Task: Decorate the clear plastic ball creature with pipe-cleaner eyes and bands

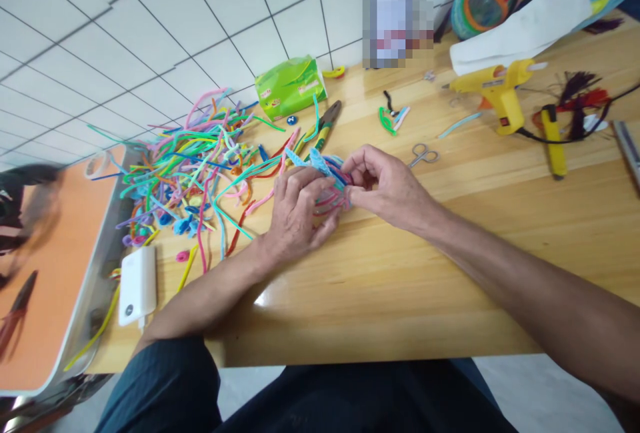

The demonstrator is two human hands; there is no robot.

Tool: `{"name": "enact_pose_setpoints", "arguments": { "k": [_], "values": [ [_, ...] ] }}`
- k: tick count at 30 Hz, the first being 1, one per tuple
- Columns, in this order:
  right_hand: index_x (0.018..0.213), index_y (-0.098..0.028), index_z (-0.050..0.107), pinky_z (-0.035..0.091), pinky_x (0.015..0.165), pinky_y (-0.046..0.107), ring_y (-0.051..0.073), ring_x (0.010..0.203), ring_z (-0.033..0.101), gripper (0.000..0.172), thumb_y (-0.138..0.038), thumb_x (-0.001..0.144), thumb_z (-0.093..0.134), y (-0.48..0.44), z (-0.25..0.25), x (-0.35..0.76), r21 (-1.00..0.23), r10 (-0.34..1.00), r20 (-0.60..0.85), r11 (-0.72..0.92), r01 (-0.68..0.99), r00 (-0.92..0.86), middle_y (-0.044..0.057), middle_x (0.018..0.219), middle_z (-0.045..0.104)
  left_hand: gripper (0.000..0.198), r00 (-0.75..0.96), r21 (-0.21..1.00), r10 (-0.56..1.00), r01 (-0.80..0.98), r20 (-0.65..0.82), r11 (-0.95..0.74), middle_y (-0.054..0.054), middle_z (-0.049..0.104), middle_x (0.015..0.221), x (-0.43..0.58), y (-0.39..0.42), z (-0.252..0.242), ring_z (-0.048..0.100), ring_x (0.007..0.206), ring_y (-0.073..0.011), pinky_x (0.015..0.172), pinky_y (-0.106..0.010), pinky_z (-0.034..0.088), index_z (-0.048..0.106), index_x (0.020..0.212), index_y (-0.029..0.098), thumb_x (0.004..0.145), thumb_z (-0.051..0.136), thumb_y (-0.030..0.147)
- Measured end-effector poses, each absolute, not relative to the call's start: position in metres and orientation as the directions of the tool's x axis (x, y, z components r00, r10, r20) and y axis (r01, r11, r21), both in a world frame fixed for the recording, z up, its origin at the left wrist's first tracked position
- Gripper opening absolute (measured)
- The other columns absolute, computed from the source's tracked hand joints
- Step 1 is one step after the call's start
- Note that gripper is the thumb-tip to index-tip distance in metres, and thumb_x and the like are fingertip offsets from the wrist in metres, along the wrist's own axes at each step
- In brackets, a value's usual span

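Between my hands is a bundle of pipe cleaners (pixel 330 170) in light blue, dark blue, pink and teal, shaped together into one piece. My left hand (pixel 300 210) curls round its near left side and partly covers it. The thumb and fingers of my right hand (pixel 383 186) pinch its right edge. Long green, red and pink stems trail to the left from beside my left hand. A pair of pliers (pixel 327 128) with dark and yellow-green handles lies just beyond the bundle. Small scissors (pixel 424 154) rest to the right of my right hand.
A pile of loose pipe cleaners (pixel 200 160) spreads over the left of the wooden table (pixel 375 300). Behind stands a green tissue pack (pixel 290 86). At right lie a yellow glue gun (pixel 500 90) and a yellow cutter (pixel 553 143). A white power bank (pixel 139 285) sits front left.
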State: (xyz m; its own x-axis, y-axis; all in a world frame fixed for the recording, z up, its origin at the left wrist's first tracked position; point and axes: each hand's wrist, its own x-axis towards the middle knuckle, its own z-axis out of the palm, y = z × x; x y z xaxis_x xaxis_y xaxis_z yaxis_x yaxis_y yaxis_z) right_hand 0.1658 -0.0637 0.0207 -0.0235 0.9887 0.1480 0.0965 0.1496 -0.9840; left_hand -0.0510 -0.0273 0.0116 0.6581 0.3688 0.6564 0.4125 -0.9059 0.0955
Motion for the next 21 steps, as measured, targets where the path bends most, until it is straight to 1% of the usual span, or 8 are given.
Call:
{"name": "enact_pose_setpoints", "arguments": {
  "k": [3,6,10,13,15,18,21],
  "values": [
    [0.092,-0.023,0.062,0.040,0.060,0.027,0.011,0.065,0.049,0.028,-0.009,0.070,0.072,-0.0640,0.0198,0.1652,-0.984,0.990,0.141,0.142,0.108,-0.023,-0.008,0.073,0.055,0.047,0.653,0.079,0.353,0.410,0.670,-0.908,-0.012,0.065,0.125,-0.0502,-0.0280,0.0110,0.063,0.120,-0.0301,0.102,-0.049,0.052,0.053,0.142,0.026,0.098,0.070,0.033],
    [0.094,-0.023,0.063,0.041,0.061,0.027,0.011,0.066,0.051,0.028,-0.010,0.071,0.072,-0.0637,0.0190,0.1654,-0.983,0.989,0.145,0.147,0.114,-0.027,-0.008,0.073,0.055,0.038,0.669,0.053,0.348,0.420,0.656,-0.906,-0.012,0.061,0.127,-0.0508,-0.0280,0.0101,0.061,0.121,-0.0301,0.101,-0.049,0.053,0.059,0.135,0.028,0.099,0.068,0.030],
    [0.096,-0.023,0.063,0.041,0.060,0.027,0.011,0.065,0.051,0.026,-0.015,0.074,0.072,-0.0623,0.0197,0.1683,-0.988,0.988,0.141,0.144,0.046,-0.069,-0.008,0.073,0.055,0.029,0.680,0.037,0.358,0.437,0.640,-0.898,-0.012,0.057,0.128,-0.0512,-0.0281,0.0102,0.058,0.122,-0.0307,0.102,-0.049,0.052,0.065,0.128,0.027,0.099,0.067,0.029],
    [0.098,-0.023,0.062,0.043,0.061,0.027,0.012,0.066,0.053,0.025,-0.018,0.075,0.073,-0.0604,0.0214,0.1723,-0.994,0.987,0.110,0.107,-0.038,-0.117,-0.007,0.073,0.057,0.029,0.670,0.054,0.366,0.439,0.646,-0.897,-0.012,0.057,0.127,-0.0507,-0.0282,0.0112,0.057,0.121,-0.0303,0.101,-0.048,0.053,0.065,0.127,0.027,0.098,0.068,0.030],
    [0.098,-0.023,0.063,0.045,0.063,0.027,0.012,0.067,0.054,0.026,-0.018,0.074,0.073,-0.0594,0.0222,0.1743,-0.994,0.987,0.094,0.086,-0.061,-0.127,-0.006,0.075,0.060,0.030,0.669,0.066,0.374,0.438,0.642,-0.897,-0.012,0.057,0.127,-0.0509,-0.0279,0.0115,0.058,0.120,-0.0305,0.099,-0.048,0.054,0.064,0.128,0.027,0.099,0.068,0.030],
    [0.098,-0.023,0.063,0.045,0.063,0.027,0.012,0.067,0.054,0.027,-0.018,0.073,0.074,-0.0592,0.0221,0.1746,-0.994,0.986,0.094,0.086,-0.065,-0.135,-0.006,0.075,0.060,0.030,0.669,0.081,0.385,0.438,0.636,-0.895,-0.012,0.058,0.128,-0.0526,-0.0273,0.0099,0.058,0.122,-0.0312,0.099,-0.050,0.054,0.064,0.129,0.029,0.099,0.067,0.032],
    [0.098,-0.023,0.063,0.042,0.060,0.026,0.011,0.064,0.051,0.027,-0.018,0.074,0.074,-0.0607,0.0209,0.1727,-0.992,0.985,0.122,0.118,-0.037,-0.125,-0.008,0.073,0.058,0.031,0.672,0.108,0.415,0.449,0.613,-0.887,-0.012,0.060,0.129,-0.0543,-0.0277,0.0063,0.058,0.125,-0.0323,0.104,-0.052,0.051,0.066,0.129,0.030,0.098,0.068,0.032]
  ]
}}
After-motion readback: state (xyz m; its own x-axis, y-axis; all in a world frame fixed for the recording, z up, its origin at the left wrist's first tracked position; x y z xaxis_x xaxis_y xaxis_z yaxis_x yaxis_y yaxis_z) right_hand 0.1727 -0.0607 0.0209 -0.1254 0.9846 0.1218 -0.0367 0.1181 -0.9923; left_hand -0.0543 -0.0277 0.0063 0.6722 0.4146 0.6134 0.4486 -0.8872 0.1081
